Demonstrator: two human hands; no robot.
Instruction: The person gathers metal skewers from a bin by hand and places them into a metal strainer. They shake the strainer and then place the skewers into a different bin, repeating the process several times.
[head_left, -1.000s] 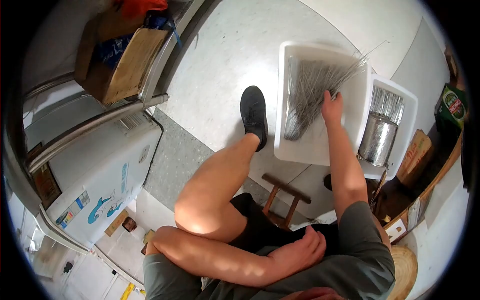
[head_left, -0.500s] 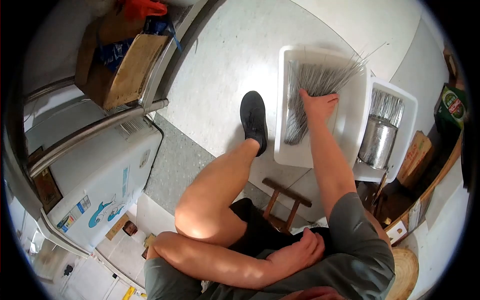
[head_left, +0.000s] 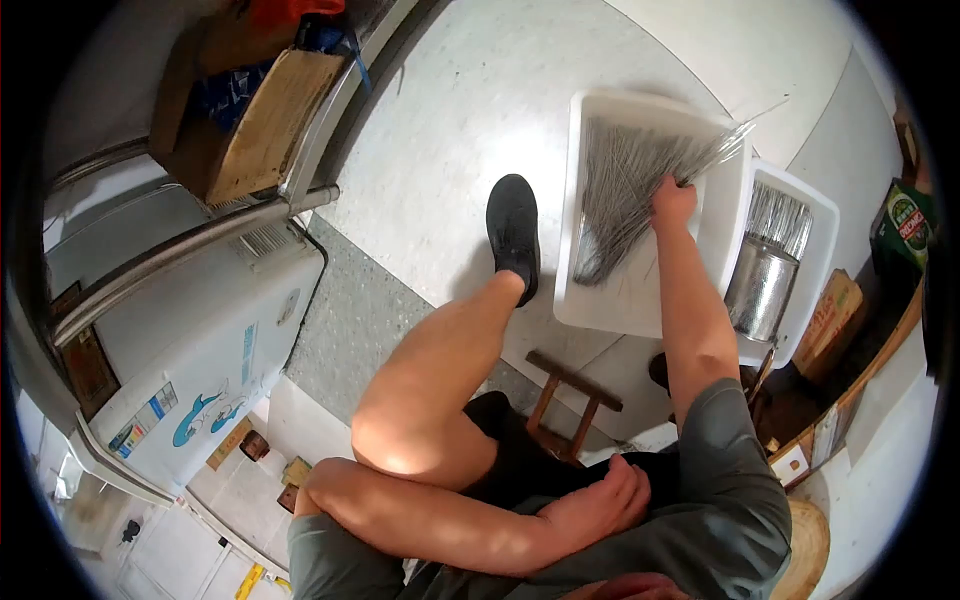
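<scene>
I'm looking down at the floor (head_left: 450, 100) now, and the right grip (head_left: 672, 200) is reaching out into the white tray (head_left: 610, 310). It's closing down on the thin metal rods (head_left: 615, 175), fingers curled tight around a bunch of them near the far right corner, where the fan narrows. The rods are lying inside the tray, spreading out from that pinch toward the near left, and a few tips are poking over the far rim.

The left grip (head_left: 600, 505) is resting in the lap, fingers loosely curled, holding nothing. A black shoe (head_left: 512, 232) is planted just beside the tray's left wall. To the right, a second tray (head_left: 815, 215) is touching the first and carrying a metal canister (head_left: 758, 285) with more rods standing in it.

What's worrying me here, as I judge it:
- The bunch is being held at one end only, so the long free ends could sag and splay, and loose rods could slide out of the pinch.
- The tips hanging over the rim could catch on the tray wall and flick rods onto the floor.
- Those ends look thin enough to jab a finger if the grip is squeezing across them.
- The shoe is sitting close enough to nudge the tray
</scene>
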